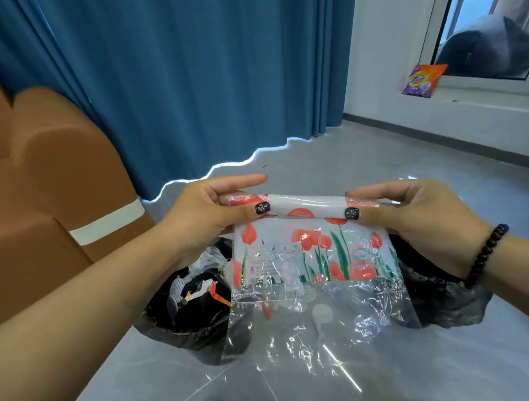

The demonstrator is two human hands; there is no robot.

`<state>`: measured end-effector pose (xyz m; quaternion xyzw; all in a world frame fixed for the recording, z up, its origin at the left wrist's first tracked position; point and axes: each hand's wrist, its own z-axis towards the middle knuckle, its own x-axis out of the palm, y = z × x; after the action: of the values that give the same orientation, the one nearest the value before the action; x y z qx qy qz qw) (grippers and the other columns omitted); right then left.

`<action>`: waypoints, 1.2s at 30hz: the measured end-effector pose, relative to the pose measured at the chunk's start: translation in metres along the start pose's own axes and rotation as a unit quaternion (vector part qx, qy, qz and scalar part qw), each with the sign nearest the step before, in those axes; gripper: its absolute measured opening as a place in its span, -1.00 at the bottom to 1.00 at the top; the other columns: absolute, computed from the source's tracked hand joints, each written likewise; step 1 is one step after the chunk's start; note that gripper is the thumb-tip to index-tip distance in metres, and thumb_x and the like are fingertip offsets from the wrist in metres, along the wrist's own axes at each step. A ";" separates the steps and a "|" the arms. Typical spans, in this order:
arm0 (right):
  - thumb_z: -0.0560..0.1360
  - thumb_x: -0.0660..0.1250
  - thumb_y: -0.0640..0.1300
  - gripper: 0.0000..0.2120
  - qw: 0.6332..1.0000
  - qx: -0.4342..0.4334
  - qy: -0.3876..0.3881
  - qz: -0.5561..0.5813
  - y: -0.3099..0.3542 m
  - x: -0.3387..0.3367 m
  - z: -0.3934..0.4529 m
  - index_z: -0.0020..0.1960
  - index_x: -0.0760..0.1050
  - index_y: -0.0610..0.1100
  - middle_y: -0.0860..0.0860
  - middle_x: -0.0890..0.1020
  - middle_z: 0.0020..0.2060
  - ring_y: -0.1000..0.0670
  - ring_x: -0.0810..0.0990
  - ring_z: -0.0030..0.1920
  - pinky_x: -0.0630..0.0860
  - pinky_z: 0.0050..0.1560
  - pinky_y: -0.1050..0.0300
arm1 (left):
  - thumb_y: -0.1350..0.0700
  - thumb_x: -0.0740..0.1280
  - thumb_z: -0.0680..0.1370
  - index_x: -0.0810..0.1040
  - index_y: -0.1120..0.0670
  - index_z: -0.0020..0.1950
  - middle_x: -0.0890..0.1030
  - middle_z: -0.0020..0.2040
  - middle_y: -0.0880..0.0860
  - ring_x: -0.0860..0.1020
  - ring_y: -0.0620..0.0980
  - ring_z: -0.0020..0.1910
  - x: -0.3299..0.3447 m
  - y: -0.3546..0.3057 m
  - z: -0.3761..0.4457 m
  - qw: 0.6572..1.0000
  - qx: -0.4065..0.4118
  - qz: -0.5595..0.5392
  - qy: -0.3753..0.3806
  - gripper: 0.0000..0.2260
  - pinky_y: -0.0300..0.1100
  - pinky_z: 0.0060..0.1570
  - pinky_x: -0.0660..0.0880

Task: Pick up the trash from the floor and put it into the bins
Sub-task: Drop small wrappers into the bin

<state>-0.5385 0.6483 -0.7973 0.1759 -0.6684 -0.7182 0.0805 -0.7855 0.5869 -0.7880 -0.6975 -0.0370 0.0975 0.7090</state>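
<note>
A clear plastic wrapper [314, 258] printed with red tulips hangs in front of me, its top edge rolled into a tube. My left hand [209, 215] pinches the roll's left end between thumb and fingers. My right hand [409, 212] pinches the right end, a dark bead bracelet on that wrist. Below the wrapper stand two bins lined with black bags: the left bin [186, 319] holds mixed scraps, and the right bin [449, 301] is mostly hidden behind the wrapper.
A brown armchair [44, 194] stands at the left against blue curtains [191, 82]. A detergent bag [424, 79] leans on the white sill at the right. Grey tiled floor [376, 153] stretches beyond the bins.
</note>
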 end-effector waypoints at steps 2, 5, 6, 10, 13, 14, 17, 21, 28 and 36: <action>0.23 0.52 -0.19 -0.81 1.000 -0.006 -0.002 -0.008 0.000 0.000 -0.001 -0.16 0.67 -0.14 -0.12 0.71 -0.18 -0.18 0.67 -0.12 0.59 0.04 -0.08 | 0.26 0.47 0.27 0.66 0.06 0.04 0.71 -0.20 0.12 0.64 0.03 -0.33 0.000 0.000 0.000 1.000 -0.006 -0.007 0.011 -0.65 -0.20 -0.23 0.64; 0.22 0.51 -0.22 -0.88 1.000 -0.025 -0.002 -0.003 0.000 -0.001 -0.002 -0.27 0.61 -0.12 -0.07 0.70 -0.20 -0.20 0.61 -0.28 0.60 -0.11 -0.09 | 0.21 0.44 0.34 0.63 0.15 0.04 0.69 -0.23 0.07 0.59 -0.05 -0.39 0.002 0.001 0.000 0.998 -0.035 -0.032 0.045 -0.72 -0.24 -0.35 0.59; 0.27 0.50 -0.27 -0.88 0.999 -0.038 -0.004 -0.009 0.000 -0.001 -0.002 -0.29 0.59 -0.11 -0.06 0.69 -0.18 -0.18 0.59 -0.34 0.58 -0.15 -0.09 | 0.16 0.41 0.39 0.61 0.17 0.07 0.68 -0.23 0.05 0.58 -0.07 -0.37 0.002 0.001 0.001 0.996 -0.054 -0.040 0.064 -0.73 -0.23 -0.34 0.59; 0.35 0.46 -0.34 -0.86 0.998 -0.065 -0.015 -0.002 -0.001 0.000 -0.001 -0.28 0.57 -0.15 -0.09 0.70 -0.19 -0.07 0.65 -0.34 0.62 -0.30 0.12 | 0.04 0.38 0.37 0.57 0.22 0.13 0.64 -0.20 0.11 0.57 -0.05 -0.33 0.004 0.002 0.000 0.990 -0.096 -0.031 0.094 -0.60 -0.21 -0.30 0.61; 0.32 0.45 -0.39 -0.86 0.997 -0.056 -0.019 0.039 -0.003 0.000 0.000 -0.26 0.60 -0.18 -0.13 0.71 -0.18 -0.09 0.70 -0.25 0.63 -0.30 0.17 | 0.17 0.44 0.31 0.61 0.22 0.05 0.66 -0.26 0.07 0.59 -0.09 -0.36 0.003 0.004 0.001 0.995 -0.067 0.006 0.068 -0.67 -0.26 -0.33 0.59; 0.26 0.50 -0.33 -0.88 0.997 -0.055 -0.005 0.052 -0.004 -0.001 0.001 -0.24 0.62 -0.18 -0.14 0.71 -0.19 -0.09 0.70 -0.25 0.62 -0.29 0.17 | 0.20 0.45 0.30 0.62 0.22 0.03 0.67 -0.26 0.07 0.60 -0.08 -0.36 0.001 0.004 0.002 0.997 -0.055 0.015 0.060 -0.68 -0.27 -0.33 0.59; 0.01 0.62 0.07 -0.48 0.995 -0.029 0.053 0.075 -0.009 -0.005 0.003 -0.11 0.68 -0.14 -0.16 0.71 -0.15 -0.09 0.69 -0.21 0.63 -0.17 0.05 | 0.28 0.46 0.28 0.64 0.19 -0.03 0.70 -0.23 0.09 0.64 -0.05 -0.33 -0.002 0.004 0.003 0.999 -0.024 0.024 0.034 -0.74 -0.28 -0.33 0.60; 0.05 0.56 0.09 -0.51 0.999 -0.009 0.042 0.004 -0.012 -0.002 0.004 -0.11 0.68 -0.16 -0.20 0.70 -0.14 -0.29 0.65 -0.07 0.56 0.08 -0.20 | 0.23 0.47 0.28 0.67 0.12 -0.08 0.69 -0.16 0.15 0.65 0.01 -0.25 -0.002 0.006 0.002 0.998 -0.032 0.017 0.044 -0.77 -0.19 -0.25 0.63; 0.28 0.47 -0.30 -0.90 0.999 -0.045 0.005 0.019 -0.001 0.001 -0.002 -0.23 0.65 -0.15 -0.07 0.70 -0.33 0.05 0.65 -0.41 0.55 -0.38 0.31 | -0.01 0.32 0.40 0.59 0.14 0.10 0.69 -0.06 0.13 0.65 0.02 -0.17 0.006 0.005 -0.001 0.987 -0.098 -0.026 0.126 -0.65 -0.09 -0.14 0.61; 0.39 0.36 -0.28 -0.83 0.995 0.011 0.061 0.077 -0.003 0.005 -0.002 -0.02 0.59 -0.25 -0.09 0.68 -0.33 0.02 0.63 -0.44 0.53 -0.46 0.29 | 0.31 0.42 0.42 0.61 0.13 -0.03 0.67 -0.17 0.08 0.65 -0.03 -0.29 0.001 0.006 0.002 0.999 -0.017 0.015 0.049 -0.84 -0.23 -0.37 0.61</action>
<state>-0.5416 0.6448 -0.8007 0.1678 -0.6815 -0.6907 0.1742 -0.7854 0.5890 -0.7944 -0.7142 0.0069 0.0729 0.6961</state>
